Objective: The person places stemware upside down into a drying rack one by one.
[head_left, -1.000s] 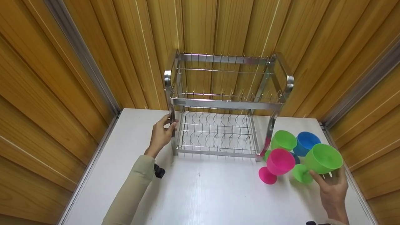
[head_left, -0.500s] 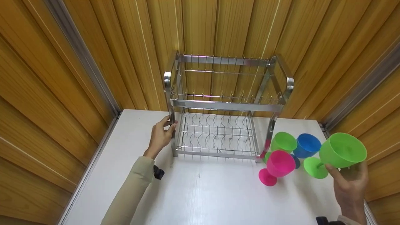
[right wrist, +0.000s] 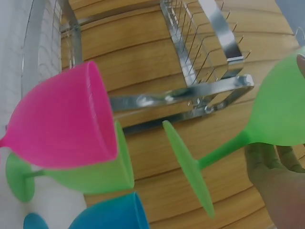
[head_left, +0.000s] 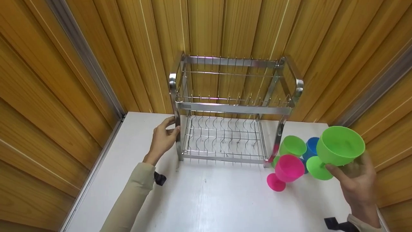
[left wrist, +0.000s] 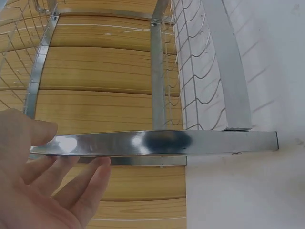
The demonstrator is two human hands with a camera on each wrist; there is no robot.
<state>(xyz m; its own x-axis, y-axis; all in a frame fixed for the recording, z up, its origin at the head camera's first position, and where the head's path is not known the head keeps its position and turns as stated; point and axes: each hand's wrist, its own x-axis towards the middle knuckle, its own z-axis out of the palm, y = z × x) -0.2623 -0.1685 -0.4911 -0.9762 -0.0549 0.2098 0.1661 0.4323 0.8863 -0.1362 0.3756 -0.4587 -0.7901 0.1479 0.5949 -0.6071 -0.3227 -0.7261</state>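
Note:
My right hand (head_left: pixel 359 180) holds a green plastic goblet (head_left: pixel 340 145) under its bowl, tilted and raised above the table at the right. In the right wrist view that goblet's stem and foot (right wrist: pixel 188 167) point left, apart from the others. A pink goblet (head_left: pixel 289 168), a second green goblet (head_left: pixel 292 146) and a blue goblet (head_left: pixel 311 149) stand close together beside the rack's right front leg. My left hand (head_left: pixel 163 137) is at the left upright of a metal dish rack (head_left: pixel 233 108). The left wrist view shows thumb and loosely extended fingers on either side of the upright (left wrist: pixel 214 141).
The rack has an upper tier of wire prongs and a lower wavy wire shelf (head_left: pixel 222 137). It stands on a white table (head_left: pixel 206 196) against a wood-patterned back wall (head_left: pixel 238 29). Side walls rise at left and right.
The raised green goblet moved right and up, then slightly back left, partly covering the blue one. My left fingers have loosened and drawn slightly left from the upright.

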